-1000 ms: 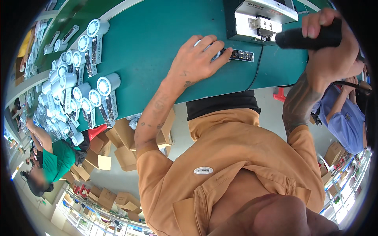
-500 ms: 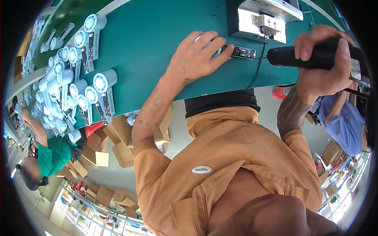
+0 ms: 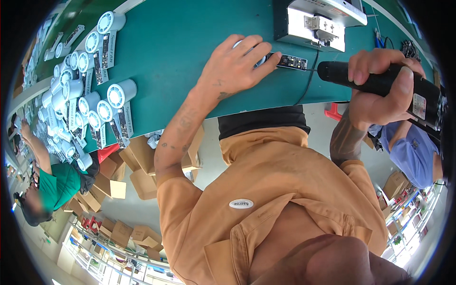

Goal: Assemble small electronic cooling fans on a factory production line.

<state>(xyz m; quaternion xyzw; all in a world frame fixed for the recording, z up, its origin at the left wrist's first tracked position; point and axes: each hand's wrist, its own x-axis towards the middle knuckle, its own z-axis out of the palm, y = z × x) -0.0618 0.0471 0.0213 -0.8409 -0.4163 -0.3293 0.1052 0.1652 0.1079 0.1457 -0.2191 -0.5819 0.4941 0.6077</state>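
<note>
My left hand (image 3: 237, 69) presses a small handheld fan down on the green bench, its fingers curled over the round head. The fan's open handle with a dark circuit board (image 3: 292, 62) sticks out to the right of my fingers. In my right hand (image 3: 380, 92) I grip a black electric screwdriver (image 3: 335, 72), held nearly level. Its thin bit reaches the right end of the circuit board; whether it sits in a screw is too small to tell.
Many similar white-blue fans (image 3: 121, 93) with exposed boards stand crowded on the left of the bench (image 3: 175, 42). A metal box device (image 3: 311, 28) sits just beyond the board. A dark cable (image 3: 311, 85) crosses the bench. Co-workers (image 3: 59, 183) are at both sides, with cardboard boxes (image 3: 142, 183) behind.
The view has shifted slightly. The screwdriver now tilts more, its rear end lower in the picture, while its bit stays at the board's end. My left hand keeps its hold on the fan.
</note>
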